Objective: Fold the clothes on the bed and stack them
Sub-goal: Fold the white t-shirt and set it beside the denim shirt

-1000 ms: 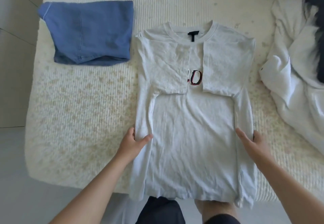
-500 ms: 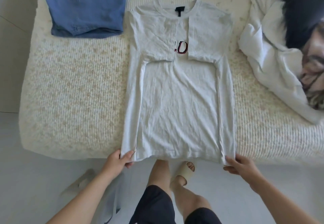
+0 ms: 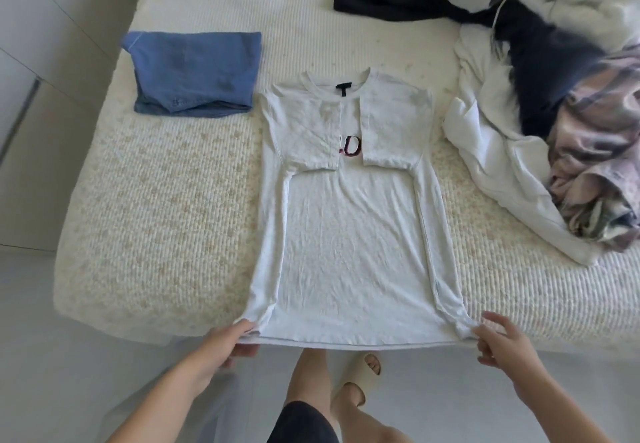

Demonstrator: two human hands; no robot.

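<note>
A white T-shirt [image 3: 349,234] lies flat on the bed [image 3: 156,227], collar away from me, both sleeves and sides folded inward over the front. Its hem hangs at the bed's near edge. My left hand [image 3: 225,342] pinches the hem's left corner between thumb and fingers. My right hand [image 3: 502,342] pinches the hem's right corner, some fingers spread. A folded blue garment [image 3: 194,75] sits at the back left of the bed.
A heap of unfolded clothes [image 3: 540,123], white, dark navy and pale patterned, covers the bed's right side. My legs and beige slippers [image 3: 360,380] stand on the pale floor below the bed edge. A wall runs along the left.
Both hands slid from the shirt's folded sides down to the hem corners and took hold of them. The camera view shifted, showing more of the clothes heap.
</note>
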